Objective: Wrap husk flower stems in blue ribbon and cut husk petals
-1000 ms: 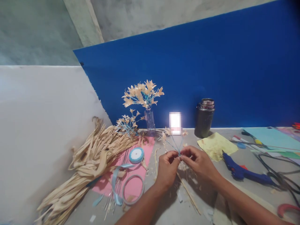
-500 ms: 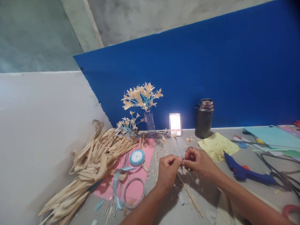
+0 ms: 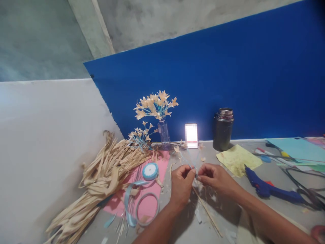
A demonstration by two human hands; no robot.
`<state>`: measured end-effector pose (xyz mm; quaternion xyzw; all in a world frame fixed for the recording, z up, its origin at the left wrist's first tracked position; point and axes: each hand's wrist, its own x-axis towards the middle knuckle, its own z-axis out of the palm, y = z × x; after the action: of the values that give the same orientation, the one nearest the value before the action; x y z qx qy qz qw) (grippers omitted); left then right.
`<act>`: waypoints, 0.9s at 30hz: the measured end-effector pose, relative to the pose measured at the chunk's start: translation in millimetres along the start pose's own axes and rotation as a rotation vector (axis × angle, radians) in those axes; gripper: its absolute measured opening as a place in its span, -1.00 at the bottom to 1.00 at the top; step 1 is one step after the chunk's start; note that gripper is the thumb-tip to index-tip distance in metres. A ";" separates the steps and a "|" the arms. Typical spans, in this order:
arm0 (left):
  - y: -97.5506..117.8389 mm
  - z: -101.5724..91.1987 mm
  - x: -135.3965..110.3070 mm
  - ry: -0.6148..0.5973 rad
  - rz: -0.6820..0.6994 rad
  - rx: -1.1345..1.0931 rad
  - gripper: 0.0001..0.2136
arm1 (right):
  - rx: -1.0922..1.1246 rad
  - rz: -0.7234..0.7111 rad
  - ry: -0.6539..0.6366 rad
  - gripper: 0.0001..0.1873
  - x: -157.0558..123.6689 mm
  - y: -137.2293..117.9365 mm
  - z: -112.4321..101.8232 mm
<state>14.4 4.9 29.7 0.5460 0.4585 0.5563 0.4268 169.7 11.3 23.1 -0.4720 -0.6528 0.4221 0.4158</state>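
Note:
Small cream flowers (image 3: 177, 149) on thin blue stems (image 3: 186, 160) stand up from between my two hands. My left hand (image 3: 182, 184) pinches the stems between thumb and forefinger. Right beside it, my right hand (image 3: 215, 176) has its fingertips closed against the same spot; whatever they pinch is too small to make out. A long straw-coloured stalk (image 3: 207, 211) slants down below the fingers towards the front of the table. Whether it joins the blue stems is hidden by the fingertips.
At left lie a bundle of dried husks (image 3: 101, 179), pink paper (image 3: 162, 174) and a light-blue ribbon roll (image 3: 150, 171). Behind stand a flower-filled clear bottle (image 3: 164, 134), a bright blurred screen (image 3: 191, 135) and a dark flask (image 3: 223, 130). A blue glue gun (image 3: 269, 189) and yellow paper (image 3: 238, 160) lie right.
The flowers between my hands have tilted and shifted left. My right hand has lowered slightly and its fingers have curled differently. The whole view has slid slightly right.

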 end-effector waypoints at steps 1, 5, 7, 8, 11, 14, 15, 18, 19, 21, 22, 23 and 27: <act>-0.8 0.1 0.0 -0.004 -0.001 -0.002 -0.86 | -0.014 -0.012 -0.006 -0.90 -0.4 -0.9 -0.5; -4.3 0.4 0.8 -0.029 -0.040 -0.060 -0.90 | -0.033 -0.039 -0.055 -0.91 -1.4 -2.7 -2.3; -5.3 0.5 1.0 -0.036 -0.089 -0.096 -0.92 | -0.030 -0.039 -0.077 -0.92 -1.5 -2.3 -2.9; -5.6 0.6 0.9 -0.037 -0.112 -0.106 -0.92 | -0.029 -0.038 -0.084 -0.92 -1.5 -2.0 -3.1; -6.0 0.6 -0.1 -0.040 -0.150 -0.125 -0.90 | -0.031 -0.033 -0.081 -0.94 -1.7 -1.6 -3.5; -6.6 0.8 -1.0 -0.054 -0.177 -0.153 -0.88 | -0.041 -0.030 -0.065 -0.95 -1.9 -2.4 -3.7; -7.0 1.0 -1.2 -0.057 -0.184 -0.157 -0.88 | -0.045 -0.028 -0.063 -0.95 -2.0 -2.9 -3.9; -8.8 1.7 -1.1 -0.053 -0.193 -0.149 -0.88 | -0.054 -0.004 -0.071 -0.95 -2.0 -5.2 -4.9; -9.5 1.9 -1.0 -0.050 -0.193 -0.149 -0.88 | -0.059 0.003 -0.074 -0.95 -1.9 -5.7 -5.2; -10.7 2.4 -0.5 -0.048 -0.188 -0.148 -0.88 | -0.074 0.014 -0.078 -0.95 -1.4 -6.0 -5.6; -11.3 2.6 -0.2 -0.049 -0.182 -0.142 -0.89 | -0.080 0.019 -0.077 -0.94 -1.1 -5.7 -5.6; -11.6 2.6 0.1 -0.049 -0.171 -0.133 -0.90 | -0.080 0.027 -0.075 -0.94 -0.7 -5.1 -5.4; -10.7 2.3 0.7 -0.038 -0.081 -0.080 -0.94 | -0.054 0.023 -0.064 -0.89 0.6 -2.0 -4.1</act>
<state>16.4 8.0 19.3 0.5201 0.4495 0.5459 0.4790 172.9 12.2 26.3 -0.4767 -0.6716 0.4238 0.3769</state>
